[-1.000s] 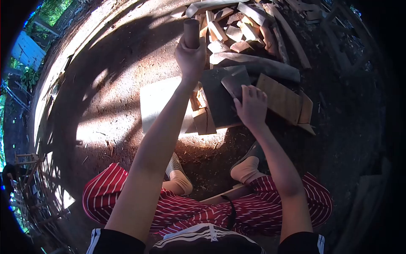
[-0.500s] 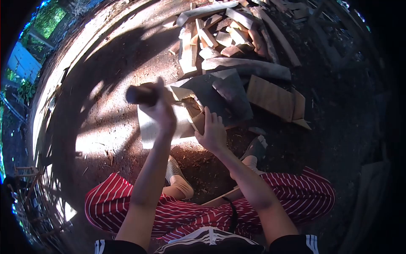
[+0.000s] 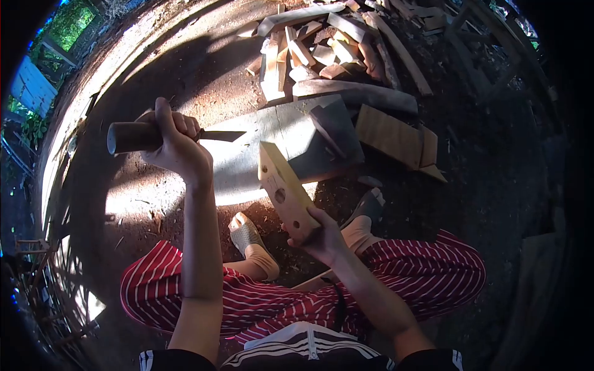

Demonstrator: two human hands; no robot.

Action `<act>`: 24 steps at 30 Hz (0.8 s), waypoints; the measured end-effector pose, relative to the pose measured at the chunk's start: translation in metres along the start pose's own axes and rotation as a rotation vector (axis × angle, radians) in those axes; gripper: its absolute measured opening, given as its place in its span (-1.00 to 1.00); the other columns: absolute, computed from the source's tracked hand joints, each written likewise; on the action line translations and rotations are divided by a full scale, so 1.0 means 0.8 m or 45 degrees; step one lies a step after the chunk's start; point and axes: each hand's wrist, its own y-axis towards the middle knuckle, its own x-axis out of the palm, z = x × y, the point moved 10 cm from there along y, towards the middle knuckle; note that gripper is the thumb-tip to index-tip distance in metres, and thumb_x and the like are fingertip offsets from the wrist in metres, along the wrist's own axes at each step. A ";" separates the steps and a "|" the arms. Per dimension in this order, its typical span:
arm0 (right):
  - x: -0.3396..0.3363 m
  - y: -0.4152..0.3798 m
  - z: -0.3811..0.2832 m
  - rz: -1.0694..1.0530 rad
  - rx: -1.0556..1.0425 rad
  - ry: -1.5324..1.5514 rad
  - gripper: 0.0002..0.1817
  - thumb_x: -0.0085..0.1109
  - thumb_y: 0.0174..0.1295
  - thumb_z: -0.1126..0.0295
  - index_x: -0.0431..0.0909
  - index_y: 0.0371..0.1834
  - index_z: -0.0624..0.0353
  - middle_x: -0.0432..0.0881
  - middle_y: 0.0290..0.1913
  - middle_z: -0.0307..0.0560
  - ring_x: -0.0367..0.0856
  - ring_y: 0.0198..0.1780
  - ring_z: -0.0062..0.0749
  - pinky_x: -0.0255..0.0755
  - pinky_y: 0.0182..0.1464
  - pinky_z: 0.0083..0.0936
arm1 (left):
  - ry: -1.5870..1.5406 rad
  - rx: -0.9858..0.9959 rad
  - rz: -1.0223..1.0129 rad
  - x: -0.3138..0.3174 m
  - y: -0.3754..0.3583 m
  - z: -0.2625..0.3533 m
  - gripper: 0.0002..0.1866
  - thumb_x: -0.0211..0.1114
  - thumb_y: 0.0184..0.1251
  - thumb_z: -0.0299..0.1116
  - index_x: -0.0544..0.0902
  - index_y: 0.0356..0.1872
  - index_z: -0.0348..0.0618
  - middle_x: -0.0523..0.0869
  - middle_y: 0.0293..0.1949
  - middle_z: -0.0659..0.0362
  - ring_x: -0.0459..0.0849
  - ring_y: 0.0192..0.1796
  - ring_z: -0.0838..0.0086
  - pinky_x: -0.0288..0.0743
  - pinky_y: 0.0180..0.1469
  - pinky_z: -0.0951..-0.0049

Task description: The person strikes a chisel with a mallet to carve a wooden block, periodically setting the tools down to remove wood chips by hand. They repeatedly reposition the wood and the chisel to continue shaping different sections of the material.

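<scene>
My left hand (image 3: 179, 142) is closed round the thick, dark cylindrical handle of a knife (image 3: 224, 135), raised to the left of the board. The pointed blade points right, toward the block but apart from it. My right hand (image 3: 325, 240) grips the near end of a pale wooden block (image 3: 286, 195). Several dark holes of different sizes show on its left face, and its far end tilts up and left. Beneath both hands lies a wide flat board (image 3: 303, 162) on the ground, partly sunlit, with a dark elongated piece (image 3: 327, 132) on it.
A pile of wood offcuts (image 3: 322, 52) lies beyond the board, with a long curved log (image 3: 359, 94) in front. To the right lies a thick wooden piece (image 3: 393, 137). My sandalled feet (image 3: 250, 238) and crossed legs in red striped trousers (image 3: 179, 290) are close below.
My right hand has lifted the block off the board toward me and turned it, so the holes show. My left hand has drawn the knife away to the left.
</scene>
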 end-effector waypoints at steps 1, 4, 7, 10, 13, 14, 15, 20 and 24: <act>0.009 -0.005 -0.019 -0.025 -0.191 -0.279 -0.43 0.14 0.25 0.15 0.29 0.27 0.17 0.50 0.05 0.08 0.55 0.02 -0.13 0.54 -0.06 -0.16 | 0.014 0.008 -0.010 0.002 0.000 0.002 -0.83 0.27 0.27 -0.52 0.43 -0.41 -0.08 0.36 -0.71 0.34 0.24 -0.72 0.73 0.07 -0.68 0.62; 0.015 -0.014 -0.088 0.253 -0.829 -1.270 -0.36 0.23 0.17 0.24 0.25 0.29 0.22 0.48 0.08 0.14 0.53 0.08 -0.09 0.48 0.05 -0.18 | 0.025 0.030 -0.015 0.006 0.002 0.001 -0.83 0.27 0.27 -0.51 0.43 -0.40 -0.08 0.35 -0.72 0.34 0.23 -0.73 0.73 0.05 -0.69 0.62; 0.053 -0.027 -0.122 0.619 -1.359 -1.944 -0.30 0.28 0.09 0.32 0.22 0.29 0.29 0.46 0.13 0.20 0.49 0.16 -0.01 0.41 0.16 -0.24 | 0.053 0.030 0.013 0.000 0.007 -0.003 -0.80 0.26 0.29 -0.51 0.40 -0.45 -0.06 0.31 -0.76 0.36 0.17 -0.77 0.73 0.00 -0.71 0.62; 0.074 -0.027 -0.128 0.668 -1.478 -2.020 -0.23 0.32 0.03 0.39 0.17 0.33 0.28 0.42 0.15 0.21 0.45 0.17 0.07 0.36 0.20 -0.22 | 0.071 0.032 -0.045 0.005 0.004 -0.006 -0.80 0.25 0.29 -0.51 0.40 -0.45 -0.06 0.32 -0.75 0.35 0.18 -0.76 0.73 0.00 -0.71 0.62; 0.093 -0.020 -0.128 0.701 -1.609 -2.269 -0.19 0.34 0.00 0.41 0.15 0.35 0.25 0.38 0.17 0.21 0.38 0.20 0.10 0.34 0.23 -0.19 | 0.116 0.003 -0.029 0.009 -0.001 -0.013 -0.80 0.26 0.29 -0.51 0.40 -0.44 -0.06 0.34 -0.73 0.34 0.20 -0.75 0.73 0.01 -0.70 0.62; 0.091 -0.010 -0.127 0.694 -1.585 -2.347 -0.17 0.35 -0.02 0.43 0.14 0.36 0.23 0.36 0.18 0.20 0.36 0.21 0.10 0.33 0.23 -0.18 | 0.120 -0.017 -0.013 0.007 0.000 -0.018 -0.80 0.27 0.29 -0.51 0.41 -0.44 -0.07 0.34 -0.73 0.34 0.20 -0.75 0.73 0.02 -0.70 0.61; 0.088 0.001 -0.127 0.681 -1.562 -2.424 -0.15 0.36 -0.04 0.44 0.13 0.37 0.22 0.34 0.19 0.20 0.34 0.22 0.10 0.33 0.24 -0.16 | 0.108 -0.061 -0.012 0.005 0.000 -0.025 -0.81 0.27 0.28 -0.51 0.41 -0.43 -0.07 0.34 -0.73 0.34 0.20 -0.75 0.72 0.03 -0.69 0.61; 0.078 0.006 -0.134 0.638 -1.505 -2.396 -0.14 0.35 -0.03 0.48 0.11 0.38 0.29 0.34 0.23 0.22 0.36 0.21 0.09 0.31 0.24 -0.17 | 0.112 -0.049 -0.010 0.003 0.008 -0.042 -0.79 0.25 0.31 -0.49 0.39 -0.45 -0.09 0.31 -0.79 0.34 0.17 -0.80 0.74 0.01 -0.73 0.61; 0.078 0.010 -0.135 0.686 -1.492 -2.418 -0.17 0.32 -0.02 0.46 0.13 0.36 0.33 0.35 0.22 0.22 0.37 0.19 0.10 0.33 0.22 -0.17 | 0.094 -0.122 0.012 0.002 0.008 -0.066 -0.79 0.26 0.30 -0.47 0.38 -0.44 -0.06 0.32 -0.77 0.34 0.17 -0.78 0.73 0.02 -0.72 0.62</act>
